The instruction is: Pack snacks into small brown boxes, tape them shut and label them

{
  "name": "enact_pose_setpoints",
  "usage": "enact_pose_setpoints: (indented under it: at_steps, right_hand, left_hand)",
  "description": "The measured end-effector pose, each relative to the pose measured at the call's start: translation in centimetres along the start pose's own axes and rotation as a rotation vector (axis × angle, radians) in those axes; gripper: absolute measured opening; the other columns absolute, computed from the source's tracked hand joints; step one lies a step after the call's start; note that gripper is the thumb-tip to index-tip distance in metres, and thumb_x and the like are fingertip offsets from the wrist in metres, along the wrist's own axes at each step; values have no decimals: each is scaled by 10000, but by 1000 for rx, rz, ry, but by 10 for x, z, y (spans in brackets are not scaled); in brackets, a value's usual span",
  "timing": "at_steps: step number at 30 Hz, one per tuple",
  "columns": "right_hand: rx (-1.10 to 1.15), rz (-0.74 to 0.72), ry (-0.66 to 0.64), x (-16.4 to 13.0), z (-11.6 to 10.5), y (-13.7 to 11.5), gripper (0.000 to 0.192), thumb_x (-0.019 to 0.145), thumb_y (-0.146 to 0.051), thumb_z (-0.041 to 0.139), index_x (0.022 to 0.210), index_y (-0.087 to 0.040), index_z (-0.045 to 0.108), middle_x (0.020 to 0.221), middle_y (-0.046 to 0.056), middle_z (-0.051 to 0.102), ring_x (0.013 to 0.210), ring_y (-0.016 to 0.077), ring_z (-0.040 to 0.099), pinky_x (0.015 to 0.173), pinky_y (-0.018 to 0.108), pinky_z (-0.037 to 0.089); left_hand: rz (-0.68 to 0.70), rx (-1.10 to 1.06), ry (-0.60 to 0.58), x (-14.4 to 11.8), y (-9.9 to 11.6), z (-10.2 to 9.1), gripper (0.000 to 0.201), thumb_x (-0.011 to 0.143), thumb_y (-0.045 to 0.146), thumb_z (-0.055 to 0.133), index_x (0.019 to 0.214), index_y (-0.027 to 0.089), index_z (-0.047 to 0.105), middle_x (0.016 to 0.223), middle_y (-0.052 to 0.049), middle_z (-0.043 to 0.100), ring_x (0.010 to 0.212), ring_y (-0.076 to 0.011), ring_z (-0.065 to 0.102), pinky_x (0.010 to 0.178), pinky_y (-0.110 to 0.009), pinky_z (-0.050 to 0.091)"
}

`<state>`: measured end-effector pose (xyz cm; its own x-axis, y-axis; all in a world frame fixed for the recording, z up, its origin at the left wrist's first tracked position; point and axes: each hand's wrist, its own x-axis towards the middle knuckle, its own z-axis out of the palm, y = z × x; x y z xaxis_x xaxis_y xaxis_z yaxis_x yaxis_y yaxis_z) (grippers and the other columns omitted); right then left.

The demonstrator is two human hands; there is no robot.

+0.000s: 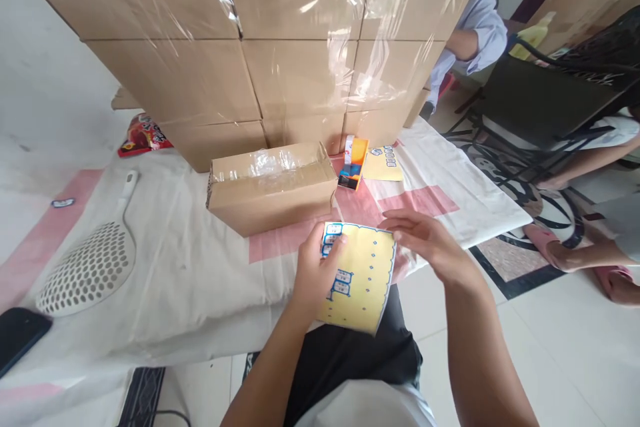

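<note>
**Yellow sticker sheet held up over the lap**

Closest in, the left hand point(315, 273) is clamped on the yellow sticker sheet point(361, 277), thumb pressed across its blue-bordered labels. The right hand point(425, 240) sits at the sheet's top right corner, fingers loosely curled and touching the edge, not gripping. The sheet hangs just in front of the open cardboard box point(273, 187), which rests on the white and pink cloth point(190, 267). Right of the box stands an orange and blue packet point(354, 163), with 1 more yellow sheet point(383, 163) beside it. Left of the box lies a white perforated scoop point(90, 263). Behind the box rises a wall of plastic-wrapped cartons point(250, 33).
</note>
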<state>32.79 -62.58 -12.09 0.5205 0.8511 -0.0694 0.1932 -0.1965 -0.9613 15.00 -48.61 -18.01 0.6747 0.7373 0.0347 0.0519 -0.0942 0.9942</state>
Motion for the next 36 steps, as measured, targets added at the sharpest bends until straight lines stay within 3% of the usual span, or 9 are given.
enact_pose_setpoints:
  at_steps: [5,9,12,16,20,27,29,33,36]
  right_hand:
    - [-371,-70,-298,12,15,-41,233,954,-426,641,933,-231,767,921,39,740,857,196,653,746,321,489]
    - [-321,-132,-322,25,41,-46,353,1011,-429,549,775,-193,663,701,-5,592,661,134,502,593,274,377]
    - [-215,-185,-330,27,52,-41,347,1024,-428,536,786,-193,629,720,-9,553,678,131,475,612,267,380]
    - [-109,-217,-413,25,56,-37,301,1033,-405,537,847,-197,648,787,7,596,750,150,521,701,287,439]
    - [-130,-231,-377,22,58,-37,242,1032,-357,540,905,-208,682,910,30,677,866,180,608,835,324,493]
    - [-233,-256,-262,11,61,-33,210,1034,-292,513,873,-220,628,861,17,646,783,155,578,724,292,463]
    - [-277,-248,-250,11,57,-26,227,1030,-292,509,841,-212,607,824,10,626,745,144,553,673,281,428]
    - [-393,-126,-151,34,26,-7,298,1014,-359,486,784,-201,589,745,6,582,689,149,521,621,286,395]
    - [-589,99,80,71,-9,7,236,948,-337,524,810,-186,641,832,66,643,763,208,576,678,339,448]
  left_hand:
    - [191,284,-94,-7,13,-14,477,1000,412,562,1451,256,543,1189,-96,734,1102,-258,695,934,-377,534]
    - [542,476,323,-5,8,-11,526,926,402,664,1402,189,593,1217,-148,710,1138,-289,667,977,-415,503]
    - [664,624,333,-2,7,-14,418,896,418,698,1261,214,697,1118,-115,758,1048,-279,692,955,-419,464]
    - [580,550,90,-2,11,-19,382,954,350,612,1306,213,668,1075,-64,789,999,-232,709,929,-399,438]
    - [515,461,3,-3,11,-21,340,1008,277,519,1309,227,669,1119,-57,781,1028,-216,698,927,-392,431]
    - [409,312,-130,4,9,-21,371,1044,227,427,1277,270,712,1198,-41,752,1120,-215,668,1000,-400,438]
    - [332,228,-47,6,5,-20,358,1050,252,430,1230,260,739,1215,-56,733,1164,-219,656,1023,-385,463]
    - [313,142,341,11,-3,-21,351,1046,341,476,1232,222,749,1192,-102,695,1165,-231,647,994,-360,513]
    - [245,36,386,14,-8,-26,333,1017,390,554,1211,217,761,1077,-86,750,976,-196,702,866,-323,568]
